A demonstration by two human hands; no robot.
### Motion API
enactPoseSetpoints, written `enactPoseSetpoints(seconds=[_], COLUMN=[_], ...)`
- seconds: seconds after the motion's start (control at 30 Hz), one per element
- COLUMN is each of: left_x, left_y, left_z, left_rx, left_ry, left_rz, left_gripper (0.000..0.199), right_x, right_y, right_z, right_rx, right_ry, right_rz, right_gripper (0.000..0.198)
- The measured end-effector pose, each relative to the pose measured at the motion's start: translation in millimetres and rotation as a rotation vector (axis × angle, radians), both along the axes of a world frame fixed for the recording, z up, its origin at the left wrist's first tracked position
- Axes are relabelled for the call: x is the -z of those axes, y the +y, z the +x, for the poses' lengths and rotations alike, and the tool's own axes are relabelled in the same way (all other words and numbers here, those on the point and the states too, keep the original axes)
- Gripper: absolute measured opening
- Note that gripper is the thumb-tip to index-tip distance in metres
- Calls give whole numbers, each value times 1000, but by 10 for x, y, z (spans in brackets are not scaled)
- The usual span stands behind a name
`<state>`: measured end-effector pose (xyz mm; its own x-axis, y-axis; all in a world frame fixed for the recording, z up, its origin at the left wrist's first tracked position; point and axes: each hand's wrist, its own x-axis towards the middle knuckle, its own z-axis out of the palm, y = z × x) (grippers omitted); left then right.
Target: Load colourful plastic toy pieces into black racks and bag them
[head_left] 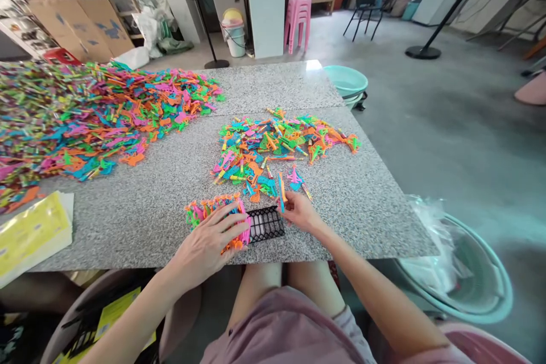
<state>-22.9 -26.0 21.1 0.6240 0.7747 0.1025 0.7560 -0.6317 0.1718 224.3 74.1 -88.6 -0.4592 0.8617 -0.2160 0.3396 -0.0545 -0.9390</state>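
A black lattice rack (pixel 267 224) lies near the table's front edge. Its left part is packed with a row of bright plastic toys (pixel 196 213) standing on edge. Across that row lies my left hand (pixel 209 236), its fingers over the pink toys at the row's right end; the thumb is mostly hidden. Just past the rack's bare right end, my right hand (pixel 300 210) pinches flat plastic toys (pixel 282 190), blue and orange, upright between thumb and fingers. Beyond both hands is a loose heap of similar toys (pixel 273 142), mixed with striped tubes.
A much larger toy pile (pixel 106 114) covers the table's left side. Yellow printed cards (pixel 36 227) lie at the left front. Below are a tub with black racks (pixel 83 333) and a green basin with clear bags (pixel 473 273). Another basin (pixel 347 81) stands beyond the right edge.
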Motion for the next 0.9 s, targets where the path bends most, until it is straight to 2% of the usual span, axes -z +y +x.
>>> enactPoseSetpoints(seconds=[0.13, 0.3, 0.43, 0.53, 0.67, 0.8, 0.83, 0.9], left_x=[42, 48, 33, 23, -14, -44, -41, -24], left_y=[-14, -25, -31, -26, 19, 62, 63, 54], left_z=[-17, -36, -29, -6, 39, 43, 35, 15], left_rx=[-10, -21, -17, 9, 78, 109, 102, 90], left_ry=[21, 41, 56, 70, 94, 143, 153, 159], left_rz=[23, 37, 40, 96, 175, 89, 75, 68], left_gripper=[32, 33, 34, 32, 31, 34, 37, 42], right_x=[-17, -83, -103, -159, -231, -224, -218, -213], right_y=[-54, -50, -30, 15, 54, 1, -2, 44], right_z=[-326, -648, -733, -745, -838, -772, -679, -398], right_rx=[12, -30, -166, -286, -403, -373, -335, -135], right_ry=[102, 34, -189, -274, -334, -323, -297, -311], right_rz=[56, 271, 427, 510, 523, 535, 560, 582], right_gripper=[9, 13, 19, 23, 20, 28, 33, 41])
